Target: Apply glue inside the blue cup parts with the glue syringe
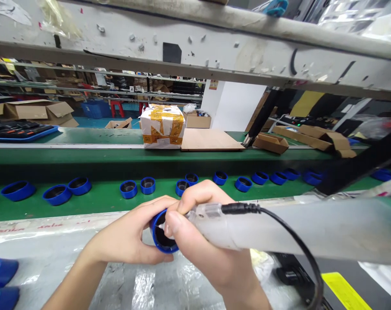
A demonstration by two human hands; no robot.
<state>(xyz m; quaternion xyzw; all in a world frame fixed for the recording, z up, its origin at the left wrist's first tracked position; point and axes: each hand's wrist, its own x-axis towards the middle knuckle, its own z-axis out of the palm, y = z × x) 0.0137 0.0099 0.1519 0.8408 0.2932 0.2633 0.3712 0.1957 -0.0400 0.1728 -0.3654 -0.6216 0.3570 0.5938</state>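
Note:
My left hand (130,237) is wrapped round a blue round cap (161,239) with a black inside, its opening tilted towards me. My right hand (201,245) grips a translucent pen-shaped tool (211,221) like a pencil. The tool's tip sits at the cap's opening. A black cable (289,234) runs from the tool's back end down to the right. Both hands hover just above a plastic-covered work surface (169,288).
Several more blue caps (129,189) lie in a row on the green conveyor belt (101,198). Two blue parts (1,280) sit at the lower left. Behind stand a taped white box (163,126), flat cardboard (211,140) and open cartons (36,111). A white beam (195,51) crosses overhead.

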